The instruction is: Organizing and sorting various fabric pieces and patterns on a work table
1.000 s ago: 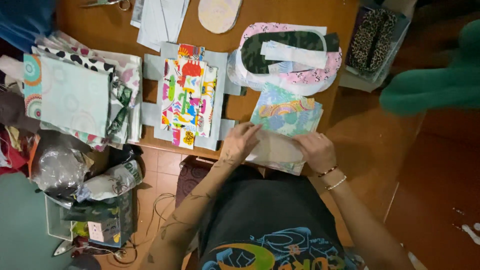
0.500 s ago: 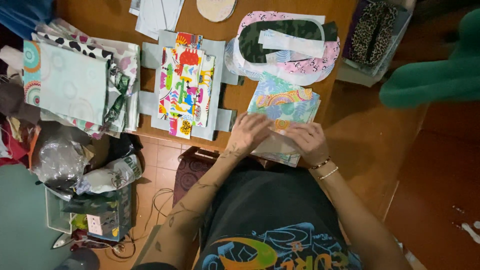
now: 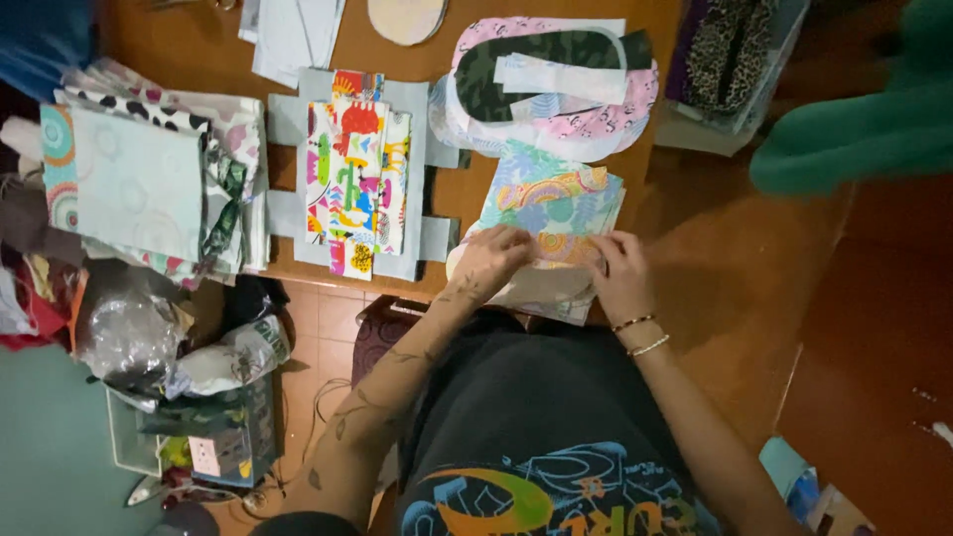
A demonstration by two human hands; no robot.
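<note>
Here, both hands work a stack of fabric pieces at the desk edge.

The left hand presses flat on the fabric stack, fingers spread, gripping nothing. The right hand pinches the stack's right edge between fingertips. The stack lies on the desk, just right of the grey panel and below the oval cutouts. Judged step: aligning or separating layers. A next move would call for steady hold-down pressure and a clean single-layer pinch.
</note>
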